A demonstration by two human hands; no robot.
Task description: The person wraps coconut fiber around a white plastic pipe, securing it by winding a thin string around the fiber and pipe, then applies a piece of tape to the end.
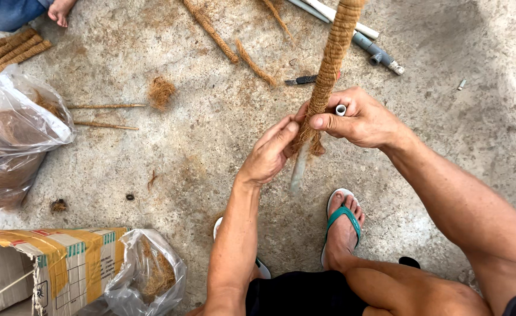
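A long pipe wrapped in brown coconut-fibre rope (330,64) rises from the middle of the concrete floor (445,146) toward the top edge of the view, its bare grey lower end (297,169) pointing down between the person's feet. The right hand (360,120) is clenched around the wrapped pole, thumb pressed over the frayed last turns of fibre, with a small white tube end (341,109) showing between its fingers. The left hand (271,153) pinches the loose fibre tail just beside the right thumb.

To do this wrapping well, it seems best to keep the thumb firmly on the last coil so it cannot slacken, and to draw the tail taut and close against the previous turn, leaving no bare pipe between coils.

Two green-strapped white sandals (342,219) are worn on the feet below. Near the top edge lie three loose fibre-wrapped sticks (211,29), two plain pipes (363,38) and one dark knife (301,79). A bundle of about four finished poles (9,50) lies at the upper left corner, near another person's bare foot (60,10). Two thin sticks (103,115) and one fibre tuft (161,92) rest left of centre. Two clear plastic bags of fibre (18,140) and one taped cardboard box (47,263) sit along the left edge.
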